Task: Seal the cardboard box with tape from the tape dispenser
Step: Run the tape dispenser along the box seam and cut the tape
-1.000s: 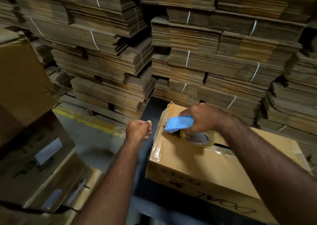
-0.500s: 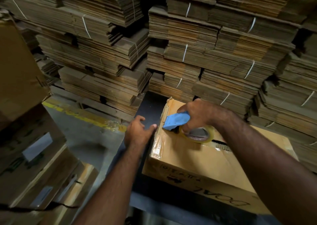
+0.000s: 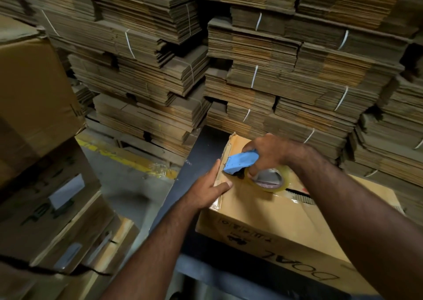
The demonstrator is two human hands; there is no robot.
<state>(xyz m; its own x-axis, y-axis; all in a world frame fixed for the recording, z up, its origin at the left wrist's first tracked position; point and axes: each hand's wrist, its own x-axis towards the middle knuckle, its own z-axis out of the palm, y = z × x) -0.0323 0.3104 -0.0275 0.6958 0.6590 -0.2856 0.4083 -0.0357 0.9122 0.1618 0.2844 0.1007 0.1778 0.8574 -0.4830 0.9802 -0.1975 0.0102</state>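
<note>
A closed brown cardboard box (image 3: pixel 263 212) lies at the lower right with its top toward me. My right hand (image 3: pixel 270 150) grips a blue tape dispenser (image 3: pixel 240 162) with a roll of clear tape (image 3: pixel 267 180), held against the box's top near its far left end. My left hand (image 3: pixel 209 188) lies flat with fingers spread on the box's left top edge, thumb on the top surface, just below the dispenser's blue head. A dark gap in the top seam shows to the right of the roll.
Tall stacks of bundled flat cardboard (image 3: pixel 263 66) fill the background. Filled boxes (image 3: pixel 41 196) are stacked at the left. A grey floor with a yellow line (image 3: pixel 128 157) runs between them. The box rests on a dark surface (image 3: pixel 203 148).
My left hand went from a fist in the air to flat on the box's left top edge. The dispenser stayed at the box's far left end.
</note>
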